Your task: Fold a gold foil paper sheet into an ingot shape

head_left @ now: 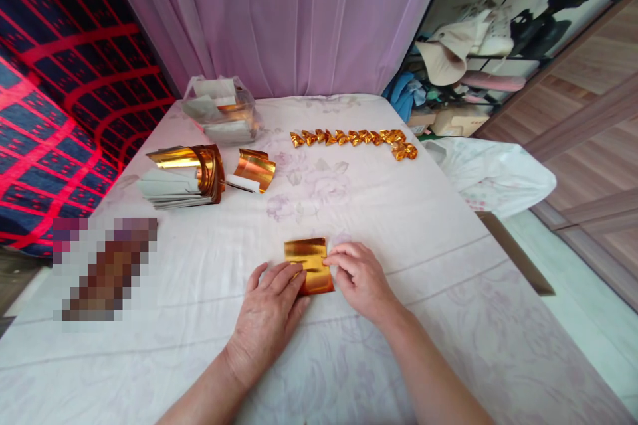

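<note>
I count two hands: left hand (pixel 269 315) and right hand (pixel 361 279). One flat gold sheet (pixel 309 264) lies at six o'clock, two curled foil stacks (pixel 187 176) at ten, one clear bag (pixel 222 109) at eleven, one row of folded gold pieces (pixel 353 139), too small to count, at twelve.

A foil sheet (pixel 308 264) is lying on the table (pixel 448 246) between both hands; folded pieces (pixel 355 139) are lining up behind, stacked sheets (pixel 182 176) sitting far left.

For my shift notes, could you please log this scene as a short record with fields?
surface: table with pale floral cloth
left hand: left hand pressing flat on gold foil sheet
right hand: right hand pinching the sheet's right edge
far row: folded gold pieces in a line
far left: stack of foil sheets, curled gold sheet, clear bag of sheets
</note>
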A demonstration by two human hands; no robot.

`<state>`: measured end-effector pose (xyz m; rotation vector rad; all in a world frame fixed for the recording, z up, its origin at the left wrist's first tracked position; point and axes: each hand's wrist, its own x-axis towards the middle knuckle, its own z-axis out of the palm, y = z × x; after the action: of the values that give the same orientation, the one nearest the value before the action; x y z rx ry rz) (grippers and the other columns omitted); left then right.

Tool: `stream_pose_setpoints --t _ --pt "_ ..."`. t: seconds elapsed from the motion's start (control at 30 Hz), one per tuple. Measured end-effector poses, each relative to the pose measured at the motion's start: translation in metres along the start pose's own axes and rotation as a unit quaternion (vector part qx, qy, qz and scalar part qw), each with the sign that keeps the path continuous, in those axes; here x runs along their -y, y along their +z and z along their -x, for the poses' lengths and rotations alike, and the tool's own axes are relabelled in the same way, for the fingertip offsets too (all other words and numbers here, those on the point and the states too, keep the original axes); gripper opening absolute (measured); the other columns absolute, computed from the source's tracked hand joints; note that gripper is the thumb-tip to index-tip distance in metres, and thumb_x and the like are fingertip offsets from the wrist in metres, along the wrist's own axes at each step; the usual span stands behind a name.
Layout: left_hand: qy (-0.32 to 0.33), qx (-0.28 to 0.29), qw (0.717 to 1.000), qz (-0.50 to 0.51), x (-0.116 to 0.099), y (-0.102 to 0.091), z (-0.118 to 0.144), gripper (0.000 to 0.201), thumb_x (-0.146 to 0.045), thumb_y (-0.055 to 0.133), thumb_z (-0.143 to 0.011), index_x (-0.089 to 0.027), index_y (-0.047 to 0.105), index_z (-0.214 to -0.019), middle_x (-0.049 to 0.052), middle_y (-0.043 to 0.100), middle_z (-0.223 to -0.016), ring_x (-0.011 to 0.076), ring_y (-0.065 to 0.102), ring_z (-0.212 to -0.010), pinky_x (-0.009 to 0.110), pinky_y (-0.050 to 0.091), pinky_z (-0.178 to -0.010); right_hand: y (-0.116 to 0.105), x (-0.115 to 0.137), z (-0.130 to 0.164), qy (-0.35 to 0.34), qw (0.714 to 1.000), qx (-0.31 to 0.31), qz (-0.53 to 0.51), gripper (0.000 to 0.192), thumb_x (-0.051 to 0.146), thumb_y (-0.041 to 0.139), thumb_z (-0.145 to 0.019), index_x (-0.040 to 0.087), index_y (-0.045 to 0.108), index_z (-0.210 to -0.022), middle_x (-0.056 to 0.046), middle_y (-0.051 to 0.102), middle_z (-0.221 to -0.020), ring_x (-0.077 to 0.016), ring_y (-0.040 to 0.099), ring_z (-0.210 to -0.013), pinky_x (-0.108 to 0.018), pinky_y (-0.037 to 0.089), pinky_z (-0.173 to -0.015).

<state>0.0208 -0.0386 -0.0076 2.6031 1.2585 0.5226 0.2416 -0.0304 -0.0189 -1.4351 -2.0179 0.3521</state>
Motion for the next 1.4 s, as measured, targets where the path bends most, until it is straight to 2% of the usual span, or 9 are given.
stream_pose_setpoints --t 0.1,0.17,0.27,0.37,0.53,0.83,1.03,1.23,1.4 --pt "-0.003 0.001 1.0 0.007 -0.001 0.0 0.0 0.032 -0.032 0.051 -0.095 -0.021 0.061 -0.123 0.009 0.066 -0.123 0.0274 0.059 -0.114 0.052 0.037 -0.105 -0.011 -0.002 0.001 -0.016 0.999 0.041 -0.026 0.048 -0.003 0.043 -0.067 0.023 0.069 -0.097 -0.004 0.065 -0.103 -0.0191 0.06 -0.096 -0.036 0.049 -0.086" --pt "-0.006 -0.003 1.0 0.014 -0.001 -0.001 -0.001 0.032 -0.032 0.05 -0.095 -0.021 0.061 -0.123 0.009 0.066 -0.122 0.0269 0.059 -0.114 0.052 0.036 -0.106 -0.019 0.0 0.002 -0.018 0.996 0.074 -0.039 0.05 -0.001 0.046 -0.067 0.024 0.066 -0.106 -0.005 0.063 -0.112 -0.0205 0.058 -0.106 -0.039 0.048 -0.092" --pt "-0.011 -0.007 1.0 0.021 -0.001 -0.001 -0.001 0.031 -0.032 0.05 -0.095 -0.023 0.062 -0.123 0.008 0.067 -0.121 0.0264 0.059 -0.114 0.052 0.035 -0.107 -0.025 0.006 0.003 -0.013 0.994 0.1 -0.045 0.038 0.012 0.062 -0.073 0.025 0.064 -0.108 -0.006 0.061 -0.119 -0.0235 0.056 -0.113 -0.042 0.046 -0.098" --pt "-0.011 -0.007 1.0 0.023 -0.001 -0.001 -0.002 0.031 -0.032 0.05 -0.095 -0.022 0.062 -0.122 0.008 0.067 -0.121 0.0269 0.059 -0.113 0.053 0.036 -0.106 -0.021 0.009 0.004 -0.003 0.996 0.081 -0.036 0.021 0.025 0.074 -0.075 0.026 0.068 -0.095 -0.005 0.063 -0.115 -0.0243 0.058 -0.109 -0.043 0.046 -0.096" --pt "-0.013 -0.003 0.999 0.031 -0.001 -0.002 -0.002 0.03 -0.032 0.051 -0.095 -0.022 0.062 -0.121 0.008 0.067 -0.121 0.0263 0.06 -0.113 0.051 0.037 -0.105 -0.011 0.008 0.004 0.0 0.999 0.048 -0.015 0.003 0.026 0.071 -0.082 0.028 0.073 -0.083 -0.003 0.065 -0.109 -0.0224 0.061 -0.103 -0.042 0.045 -0.09" --pt "-0.018 -0.028 0.997 0.069 0.005 -0.002 0.0 0.037 -0.026 0.047 -0.095 -0.023 0.045 -0.131 0.009 0.068 -0.117 0.0238 0.062 -0.11 0.05 0.038 -0.104 -0.005 0.005 0.004 0.001 1.0 0.011 0.0 0.012 0.027 0.06 -0.089 0.025 0.07 -0.082 -0.004 0.068 -0.098 -0.0196 0.062 -0.093 -0.037 0.046 -0.083" --pt "-0.002 -0.039 0.997 0.06 0.005 -0.002 0.001 0.041 -0.022 0.048 -0.094 -0.021 0.04 -0.135 0.009 0.067 -0.119 0.0239 0.062 -0.109 0.05 0.04 -0.102 0.0 0.008 0.002 0.018 1.0 -0.012 0.021 0.017 0.029 0.057 -0.091 0.022 0.066 -0.077 -0.003 0.068 -0.092 -0.0189 0.061 -0.088 -0.036 0.042 -0.082" --pt "0.017 -0.027 0.999 0.034 0.004 -0.002 0.001 0.033 -0.026 0.049 -0.095 -0.023 0.051 -0.127 0.009 0.067 -0.114 0.0263 0.059 -0.112 0.053 0.041 -0.102 0.004 0.011 0.0 0.034 0.998 -0.025 0.051 0.018 0.029 0.057 -0.09 0.021 0.063 -0.075 -0.003 0.066 -0.086 -0.0188 0.06 -0.084 -0.034 0.04 -0.078" --pt "0.014 -0.022 0.999 0.031 0.003 -0.001 0.001 0.033 -0.029 0.049 -0.096 -0.023 0.052 -0.128 0.014 0.055 -0.134 0.0273 0.056 -0.118 0.053 0.043 -0.103 0.007 0.013 -0.002 0.037 0.997 -0.04 0.062 0.02 0.029 0.057 -0.09 0.021 0.062 -0.073 -0.003 0.065 -0.083 -0.0183 0.059 -0.081 -0.033 0.039 -0.077"
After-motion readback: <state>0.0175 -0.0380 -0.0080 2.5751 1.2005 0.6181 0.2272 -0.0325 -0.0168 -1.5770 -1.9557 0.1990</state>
